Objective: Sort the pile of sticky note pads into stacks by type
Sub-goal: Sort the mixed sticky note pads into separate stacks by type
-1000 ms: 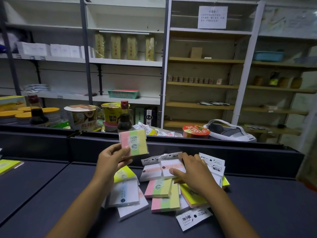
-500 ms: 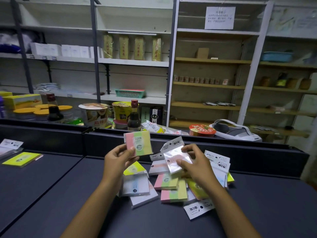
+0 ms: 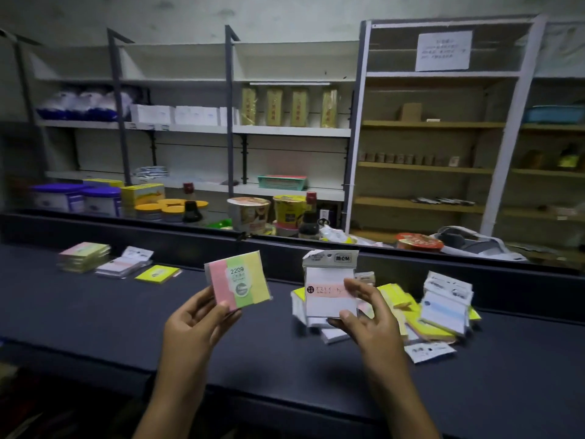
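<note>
**Two pads held up, three stacks to the left, one pile to the right**

Each hand holds one pad above the dark counter. The left hand pinches a striped pad (pink, green and yellow, marked 2209) by its lower corner, thumb in front and fingers behind. The right hand grips a white pad with a pink band and a header card, thumb at the bottom edge, fingers curled on its right side.

Three sorted groups sit far left on the counter, well apart from both hands: a striped stack, a white stack beside it, and a single yellow pad. How many pads are in the two stacks cannot be counted.

The unsorted pile lies just behind and to the right of the right hand. It mixes yellow, white and blue-banded pads, overlapping and blurred, so their number is unclear; the white pad and the hand hide its left part. One loose white pack lies flat at the pile's near edge.
</note>
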Demonstrator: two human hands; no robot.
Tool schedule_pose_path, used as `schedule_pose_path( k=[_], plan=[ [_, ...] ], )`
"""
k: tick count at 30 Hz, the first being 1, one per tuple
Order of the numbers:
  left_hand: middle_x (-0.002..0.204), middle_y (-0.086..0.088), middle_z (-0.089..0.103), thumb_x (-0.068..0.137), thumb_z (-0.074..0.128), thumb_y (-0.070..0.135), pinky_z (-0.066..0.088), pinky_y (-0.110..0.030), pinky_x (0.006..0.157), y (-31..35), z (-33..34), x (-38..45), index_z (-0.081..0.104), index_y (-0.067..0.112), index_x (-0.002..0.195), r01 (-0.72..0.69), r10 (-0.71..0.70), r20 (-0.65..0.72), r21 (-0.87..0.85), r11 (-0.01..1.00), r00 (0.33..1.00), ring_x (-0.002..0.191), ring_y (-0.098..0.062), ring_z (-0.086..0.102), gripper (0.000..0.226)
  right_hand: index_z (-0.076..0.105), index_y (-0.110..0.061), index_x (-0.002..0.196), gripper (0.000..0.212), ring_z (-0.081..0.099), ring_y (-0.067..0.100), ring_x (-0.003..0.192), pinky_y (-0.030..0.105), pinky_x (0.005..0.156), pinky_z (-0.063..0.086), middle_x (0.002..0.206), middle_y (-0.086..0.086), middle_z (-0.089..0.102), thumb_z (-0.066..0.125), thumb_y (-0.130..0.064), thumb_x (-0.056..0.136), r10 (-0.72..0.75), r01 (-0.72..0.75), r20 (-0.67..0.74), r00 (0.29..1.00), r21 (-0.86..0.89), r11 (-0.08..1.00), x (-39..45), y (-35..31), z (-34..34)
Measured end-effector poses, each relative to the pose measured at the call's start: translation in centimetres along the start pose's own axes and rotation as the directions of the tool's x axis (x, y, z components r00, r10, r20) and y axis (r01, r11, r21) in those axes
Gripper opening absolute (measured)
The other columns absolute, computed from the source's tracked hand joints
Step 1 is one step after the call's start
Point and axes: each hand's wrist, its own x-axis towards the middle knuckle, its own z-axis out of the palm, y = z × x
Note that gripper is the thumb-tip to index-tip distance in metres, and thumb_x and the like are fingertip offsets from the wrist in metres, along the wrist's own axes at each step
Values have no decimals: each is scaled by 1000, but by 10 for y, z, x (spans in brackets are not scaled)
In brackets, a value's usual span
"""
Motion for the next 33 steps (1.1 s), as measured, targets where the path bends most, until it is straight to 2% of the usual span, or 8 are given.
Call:
schedule_pose_path(
  k=[2,6,11,13,15,22,30,33],
  plan=[
    [102,-12,76,90,63,-1,61,-26,74,20,-24,-17,63,8,116,-14,14,-6,20,1000,1000,95,-26,74,28,64,-26,119,47,73,19,98,28,81,60,122,-7,65,59,12,91,-12,12,14,1000,15,1000,-24,-7,23],
    [102,-10,76,89,63,-1,60,-25,71,64,-77,-50,64,10,118,-48,49,-16,57,997,999,95,-26,74,31,67,-26,119,45,72,15,99,20,76,58,117,-14,67,65,7,89,-42,40,65,997,33,999,-63,-26,70],
    [102,-11,76,87,65,2,61,-30,74,107,-135,-78,63,15,116,-79,85,-54,100,992,995,96,-26,74,31,66,-26,121,44,68,-4,100,21,78,59,118,-19,68,68,3,88,-32,30,150,988,21,999,-106,-34,120],
    [102,-12,76,87,66,3,61,-28,73,120,-154,-83,61,15,116,-98,106,-70,104,990,992,97,-26,74,31,66,-25,121,43,71,2,96,25,83,60,120,-15,67,68,2,89,-12,5,162,987,41,999,-117,-33,137],
    [103,-13,76,87,67,4,60,-27,74,131,-170,-85,60,15,115,-124,135,-89,120,985,987,97,-27,73,31,66,-26,121,42,74,10,93,23,83,59,122,-13,67,68,1,89,0,-9,170,985,54,999,-122,-31,154],
    [102,-14,76,88,66,3,60,-28,73,149,-208,-65,61,19,104,-180,204,-119,180,967,972,98,-28,73,23,66,-30,119,44,75,18,93,24,83,59,123,-8,66,68,2,89,4,-26,227,974,92,995,-107,-18,203],
    [101,-5,76,85,68,9,59,-25,71,153,-224,1,72,22,96,-212,259,-165,256,943,952,99,-23,73,17,67,-34,118,45,75,17,88,16,74,57,116,-15,68,73,-2,86,-19,-14,281,960,117,993,-51,10,248],
    [101,-4,76,81,69,16,59,-25,72,153,-227,24,74,24,97,-224,274,-159,276,935,949,97,-24,73,18,68,-35,116,43,73,8,93,14,74,56,115,-17,69,76,-6,84,-31,3,285,958,98,995,-33,18,263]
  ],
)
